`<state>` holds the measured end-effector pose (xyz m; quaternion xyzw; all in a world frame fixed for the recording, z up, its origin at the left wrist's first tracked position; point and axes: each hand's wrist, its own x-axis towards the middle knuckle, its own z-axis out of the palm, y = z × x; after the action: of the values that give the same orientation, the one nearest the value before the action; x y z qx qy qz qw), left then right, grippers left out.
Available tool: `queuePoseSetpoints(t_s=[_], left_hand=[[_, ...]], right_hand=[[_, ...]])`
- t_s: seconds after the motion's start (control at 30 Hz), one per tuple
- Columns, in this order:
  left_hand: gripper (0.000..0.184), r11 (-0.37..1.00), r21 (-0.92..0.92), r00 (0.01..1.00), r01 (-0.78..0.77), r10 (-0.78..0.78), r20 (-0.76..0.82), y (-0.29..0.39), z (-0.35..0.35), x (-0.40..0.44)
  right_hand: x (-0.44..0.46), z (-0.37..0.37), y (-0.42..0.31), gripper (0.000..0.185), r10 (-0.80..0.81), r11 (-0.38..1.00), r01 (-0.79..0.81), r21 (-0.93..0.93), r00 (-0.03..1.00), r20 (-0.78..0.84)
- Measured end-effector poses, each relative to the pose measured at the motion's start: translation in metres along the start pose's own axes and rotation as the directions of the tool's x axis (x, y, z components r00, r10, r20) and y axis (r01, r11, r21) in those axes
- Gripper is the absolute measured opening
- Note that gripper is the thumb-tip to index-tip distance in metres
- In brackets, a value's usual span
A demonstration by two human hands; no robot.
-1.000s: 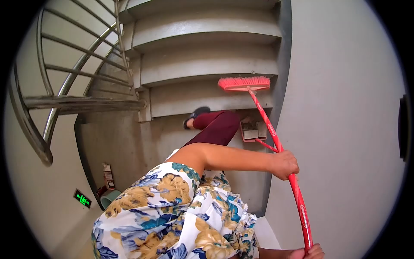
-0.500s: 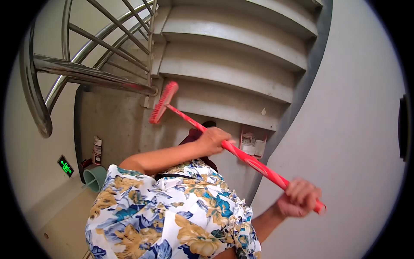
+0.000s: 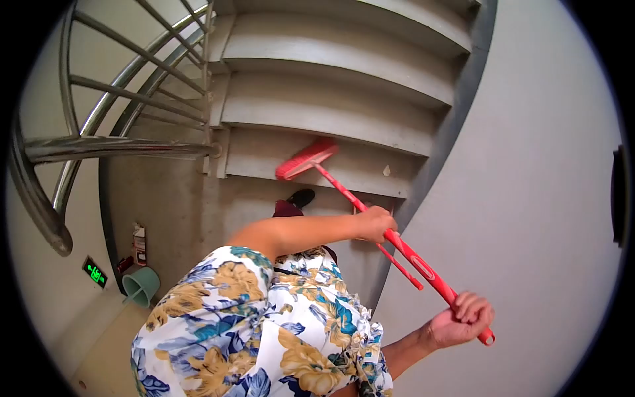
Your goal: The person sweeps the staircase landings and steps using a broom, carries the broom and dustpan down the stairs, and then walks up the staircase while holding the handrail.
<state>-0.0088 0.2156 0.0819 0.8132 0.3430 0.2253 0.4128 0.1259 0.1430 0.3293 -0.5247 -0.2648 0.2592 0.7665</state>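
Observation:
A red broom [image 3: 423, 264] slants from lower right to upper left. My left hand [image 3: 377, 223] is wrapped round the middle of its handle. My right hand [image 3: 464, 319] grips it close to the end, beside the hanging loop. The red broom head [image 3: 306, 161] lies over the lowest stair step [image 3: 357, 165], its bristles towards the upper left; contact with the step is unclear. Beneath my left hand and the broom, a dustpan is mostly hidden, with its thin red handle [image 3: 403, 268] showing. A pale spot [image 3: 387, 170] marks the step.
Steps rise ahead, with a metal railing [image 3: 119, 148] on the left and a plain wall [image 3: 529, 198] on the right. A green bucket [image 3: 141, 286] and a bottle [image 3: 139, 245] stand at the lower left, near a lit exit sign [image 3: 94, 272]. My shoe [image 3: 301, 197] is below the lowest step.
The broom head swung from the right of the step to the left, then came partway back right. Both hands have stayed round the handle; my right hand rose, then lowered slightly.

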Motion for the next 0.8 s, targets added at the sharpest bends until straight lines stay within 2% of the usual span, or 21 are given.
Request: queuePoseSetpoints(t_s=[0.03, 0.1, 0.13, 0.17, 0.23, 0.27, 0.3, 0.37, 0.43, 0.5, 0.6, 0.63, 0.7, 0.8], left_hand=[[0.023, 1.000, -0.015, 1.000, -0.011, 0.011, 0.013, 0.008, 0.005, 0.015], [0.022, 1.000, -0.017, 0.985, -0.024, 0.027, 0.171, 0.024, 0.014, 0.037], [0.021, 0.993, -0.072, 0.987, -0.097, 0.105, 0.118, 0.031, 0.009, 0.040], [0.021, 0.990, -0.084, 0.984, -0.113, 0.124, 0.130, 0.039, 0.006, 0.040], [0.021, 0.995, -0.053, 0.969, -0.082, 0.092, 0.230, 0.054, -0.004, 0.033], [0.023, 0.998, -0.027, 0.981, -0.065, 0.069, 0.183, 0.057, -0.007, 0.024], [0.023, 0.997, -0.026, 0.978, -0.073, 0.076, 0.192, 0.054, -0.010, 0.018], [0.026, 0.999, 0.031, 0.994, -0.023, 0.019, 0.112, 0.048, -0.019, 0.010], [0.026, 0.997, 0.074, 0.997, 0.004, -0.009, 0.073, 0.033, -0.030, 0.013], [0.027, 0.994, 0.104, 0.998, 0.033, -0.038, 0.043, 0.016, -0.029, 0.025], [0.029, 0.988, 0.089, 0.991, -0.130, 0.128, 0.026, -0.004, -0.012, 0.040], [0.029, 0.987, 0.079, 0.990, -0.138, 0.135, 0.036, -0.004, -0.005, 0.046], [0.030, 0.983, 0.038, 0.982, -0.182, 0.180, 0.049, -0.002, 0.006, 0.057], [0.026, 0.982, -0.011, 0.973, -0.190, 0.190, 0.131, 0.006, 0.016, 0.074]], right_hand=[[0.003, -0.003, -0.008, 0.032, -0.008, 1.000, 0.008, -0.015, 1.000, -0.015], [0.008, -0.012, -0.022, 0.032, -0.100, 0.993, 0.091, -0.073, 0.986, -0.136], [0.009, -0.018, -0.026, 0.032, -0.121, 0.990, 0.111, -0.084, 0.984, -0.129], [0.008, -0.025, -0.033, 0.032, -0.136, 0.988, 0.123, -0.097, 0.980, -0.144], [0.001, -0.040, -0.047, 0.033, -0.178, 0.984, 0.176, -0.040, 0.983, -0.040], [0.002, -0.051, -0.048, 0.033, -0.172, 0.985, 0.171, 0.019, 0.985, 0.028], [0.005, -0.054, -0.045, 0.033, -0.176, 0.984, 0.176, 0.018, 0.984, 0.017], [0.013, -0.052, -0.035, 0.032, -0.097, 0.974, 0.079, 0.214, 0.992, 0.075], [0.022, -0.042, -0.017, 0.032, -0.067, 0.973, 0.052, 0.226, 0.996, 0.060], [0.020, -0.032, -0.004, 0.031, -0.032, 0.987, 0.010, 0.160, 0.991, 0.131], [0.002, -0.021, -0.003, 0.031, -0.050, 0.998, 0.046, 0.037, 0.993, 0.107], [0.001, -0.024, -0.004, 0.031, -0.053, 0.998, 0.050, 0.027, 0.994, 0.096], [-0.004, -0.028, -0.004, 0.030, -0.102, 0.992, 0.098, -0.081, 0.994, -0.041], [-0.018, -0.023, -0.009, 0.030, -0.132, 0.978, 0.104, -0.179, 0.980, -0.148]])
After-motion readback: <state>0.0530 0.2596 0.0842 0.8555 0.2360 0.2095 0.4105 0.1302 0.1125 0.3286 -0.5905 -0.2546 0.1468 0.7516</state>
